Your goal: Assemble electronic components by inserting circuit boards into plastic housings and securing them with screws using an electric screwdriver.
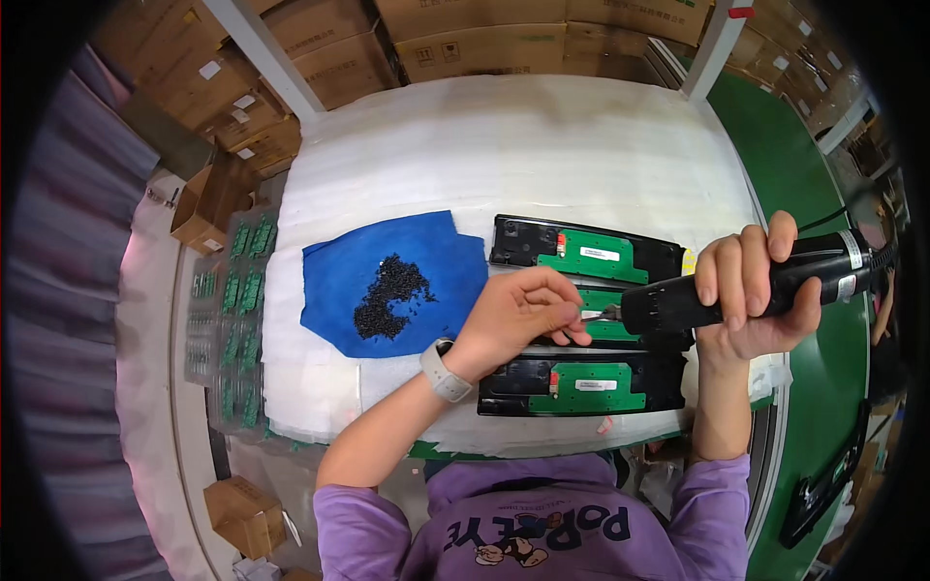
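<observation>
My right hand (pixel 746 286) is wrapped round a black electric screwdriver (pixel 668 306), held nearly level with its bit pointing left. My left hand (pixel 528 312) is closed in a pinch at the bit's tip. Whatever sits between those fingertips is too small to make out. Both hands are over the middle of three black plastic housings, partly hiding it and its green circuit board (pixel 632 325). The far housing (pixel 518 250) and the near housing (pixel 506 389) each carry a green board with a white label. Left of my hands, a pile of small black screws (pixel 386 308) lies on a blue cloth (pixel 334 261).
White padding (pixel 504 145) covers the table. Clear trays (pixel 221 334) of green boards are stacked at its left side. Cardboard boxes (pixel 475 44) line the back. A green surface (pixel 809 290) runs along the right, with another black housing (pixel 823 489) at its lower end.
</observation>
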